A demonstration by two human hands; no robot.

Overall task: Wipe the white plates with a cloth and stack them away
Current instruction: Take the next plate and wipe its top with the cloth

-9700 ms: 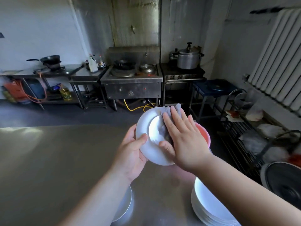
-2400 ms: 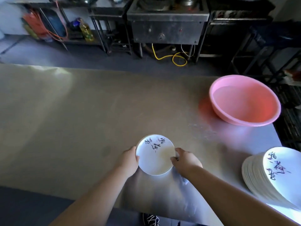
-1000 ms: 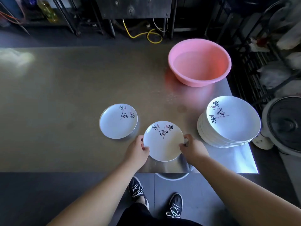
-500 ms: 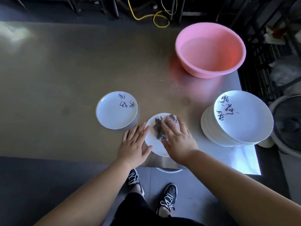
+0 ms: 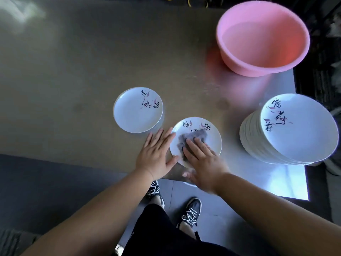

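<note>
Wiping a small white round plate (image 5: 201,133) with painted lettering, flat on the steel tabletop (image 5: 73,74) near its front edge.

Nearest: right hand (image 5: 206,163) flat, fingers extended, pressing a grey crumpled cloth (image 5: 191,137) onto the plate; left hand (image 5: 156,154) open, palm down, steadying the rim, no grip closed on anything. Just beyond left, a second similar small plate (image 5: 137,109), seemingly done. Right, a tall stack of larger white plates (image 5: 287,130), probably waiting. Farthest, a pink plastic basin (image 5: 262,37). Most of the job apparently ahead.
</note>
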